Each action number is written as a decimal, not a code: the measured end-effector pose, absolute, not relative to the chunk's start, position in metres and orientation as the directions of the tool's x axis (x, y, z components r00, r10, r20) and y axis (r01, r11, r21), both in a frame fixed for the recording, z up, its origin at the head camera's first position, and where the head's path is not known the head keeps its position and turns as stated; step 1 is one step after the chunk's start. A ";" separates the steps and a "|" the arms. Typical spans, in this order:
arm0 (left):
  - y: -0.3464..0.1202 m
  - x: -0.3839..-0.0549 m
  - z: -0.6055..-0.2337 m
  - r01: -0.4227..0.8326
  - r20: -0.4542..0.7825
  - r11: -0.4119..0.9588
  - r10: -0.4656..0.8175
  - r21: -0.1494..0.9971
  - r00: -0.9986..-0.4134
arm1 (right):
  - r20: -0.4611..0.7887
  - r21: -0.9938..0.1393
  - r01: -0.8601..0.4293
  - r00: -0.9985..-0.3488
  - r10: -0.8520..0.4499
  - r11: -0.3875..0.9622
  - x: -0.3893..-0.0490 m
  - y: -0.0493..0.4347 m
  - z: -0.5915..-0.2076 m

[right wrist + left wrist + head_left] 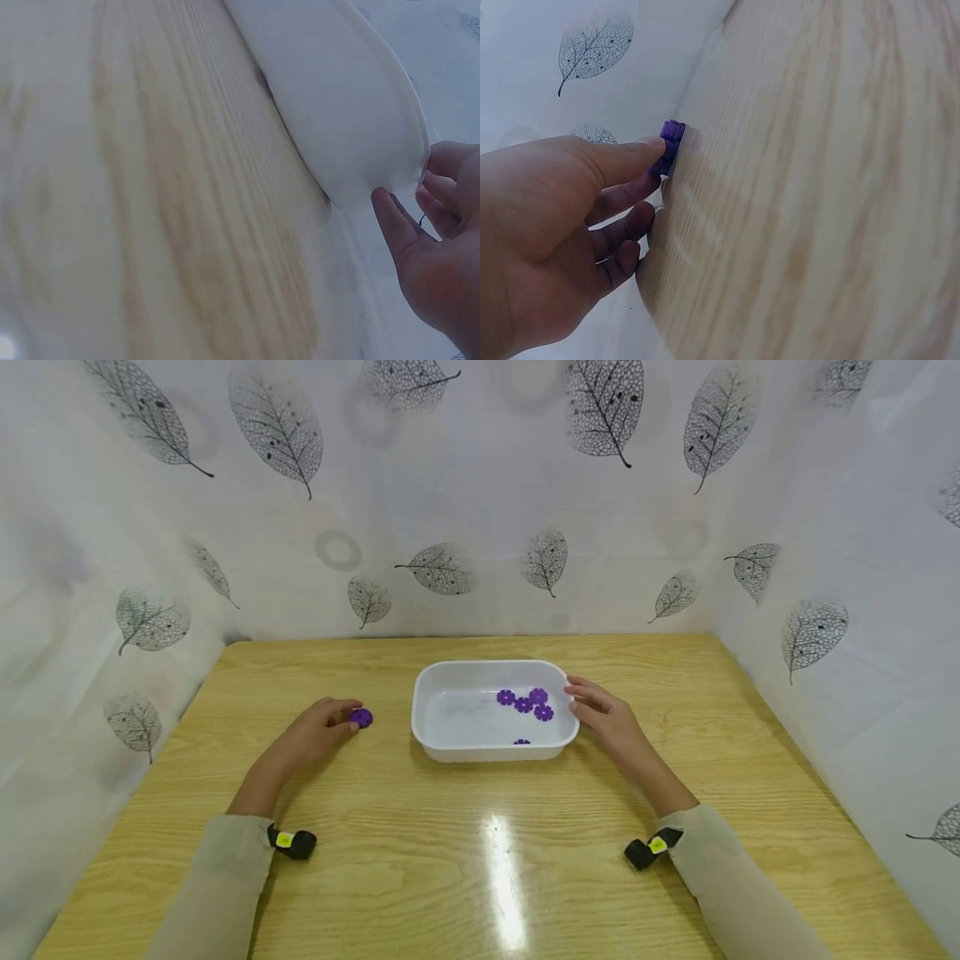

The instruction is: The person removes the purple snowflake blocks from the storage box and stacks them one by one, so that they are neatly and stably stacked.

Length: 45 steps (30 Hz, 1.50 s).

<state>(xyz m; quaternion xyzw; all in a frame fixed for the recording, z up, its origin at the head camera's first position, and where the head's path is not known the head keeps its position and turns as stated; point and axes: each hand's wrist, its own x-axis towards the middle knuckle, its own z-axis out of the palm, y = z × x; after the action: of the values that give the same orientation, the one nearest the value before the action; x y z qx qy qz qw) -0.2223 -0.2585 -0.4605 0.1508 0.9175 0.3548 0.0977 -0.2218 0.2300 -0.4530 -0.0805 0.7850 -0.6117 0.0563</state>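
My left hand (324,727) pinches a small stack of purple notched plastic discs (361,717) between thumb and fingers, left of the white basin. The left wrist view shows the stack (670,146) edge-on against the tabletop, with the thumb on it and the other fingers loosely bent below. At the right end of the white plastic basin (457,754), my right hand (609,720) holds the rim. In the right wrist view the thumb lies on the basin's outer wall (337,112), and the other fingertips are partly hidden behind the rim. Several purple notched discs (523,704) lie inside the basin, mostly toward its right side.
The wooden table (405,843) has a bright light reflection near its front. A white curtain printed with grey leaves (465,510) encloses the back and both sides. Black cameras are strapped at both wrists.
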 end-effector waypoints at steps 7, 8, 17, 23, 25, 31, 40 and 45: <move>-0.261 -0.228 -0.462 0.216 -0.068 0.697 0.355 0.684 -0.932 | 0.020 -0.969 -0.067 -0.981 -0.192 0.240 -0.225 0.228 -0.455; -0.261 -0.229 -0.462 0.216 -0.067 0.697 0.355 0.684 -0.932 | 0.022 -0.969 -0.068 -0.981 -0.192 0.238 -0.225 0.228 -0.455; -0.264 -0.235 -0.463 0.227 -0.055 0.717 0.348 0.659 -0.936 | 0.029 -0.964 -0.078 -0.981 -0.192 0.255 -0.229 0.226 -0.457; -0.261 -0.235 -0.463 0.234 -0.041 0.727 0.339 0.646 -0.940 | 0.006 -0.973 -0.048 -0.983 -0.183 0.228 -0.228 0.224 -0.454; -0.261 -0.235 -0.463 0.241 -0.032 0.726 0.340 0.644 -0.940 | -0.001 -0.976 -0.040 -0.983 -0.185 0.214 -0.226 0.223 -0.450; -0.261 -0.237 -0.464 0.246 -0.028 0.724 0.344 0.644 -0.938 | -0.016 -0.981 -0.022 -0.980 -0.196 0.192 -0.218 0.217 -0.433; -0.262 -0.235 -0.463 0.227 -0.043 0.727 0.332 0.648 -0.942 | -0.014 -0.977 -0.028 -0.980 -0.197 0.210 -0.213 0.216 -0.429; -0.263 -0.236 -0.461 0.209 -0.046 0.719 0.317 0.663 -0.947 | -0.003 -0.976 -0.040 -0.981 -0.195 0.215 -0.216 0.217 -0.435</move>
<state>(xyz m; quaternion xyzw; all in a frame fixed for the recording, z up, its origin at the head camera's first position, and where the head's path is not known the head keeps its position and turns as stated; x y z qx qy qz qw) -0.2356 -0.2634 -0.4613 0.1423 0.9238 0.3467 0.0783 -0.2163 0.2173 -0.4345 -0.0756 0.7770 -0.6219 0.0625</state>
